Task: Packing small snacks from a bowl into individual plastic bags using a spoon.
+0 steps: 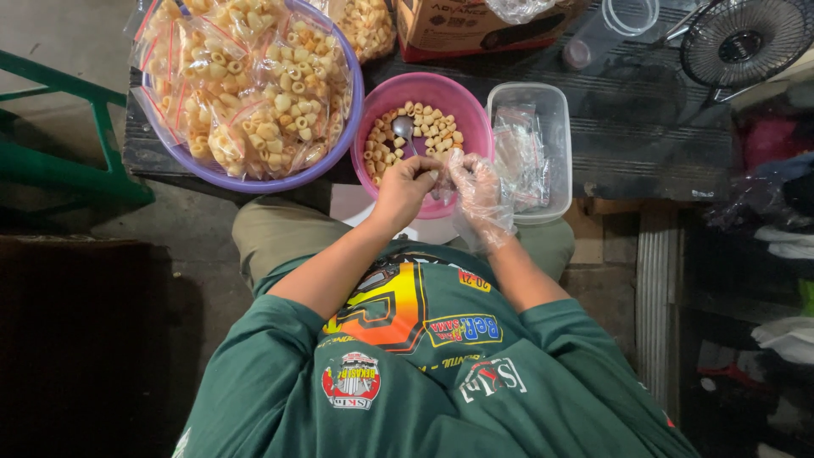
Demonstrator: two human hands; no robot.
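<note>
My left hand (405, 188) is bare and pinches a small clear plastic bag (441, 180) over the near rim of a pink bowl (471, 119). My right hand (476, 193) wears a thin clear plastic glove and grips the same bag from the right side. The pink bowl holds loose yellow ring-shaped snacks (424, 127) and a metal spoon (403, 129). How full the small bag is stays hidden between my fingers.
A purple basin (343, 140) at the left is heaped with filled, sealed snack bags (254, 76). A clear rectangular tub (551, 127) at the right holds empty small bags. A cardboard box (458, 30), a clear cup (606, 30) and a small fan (742, 38) stand behind.
</note>
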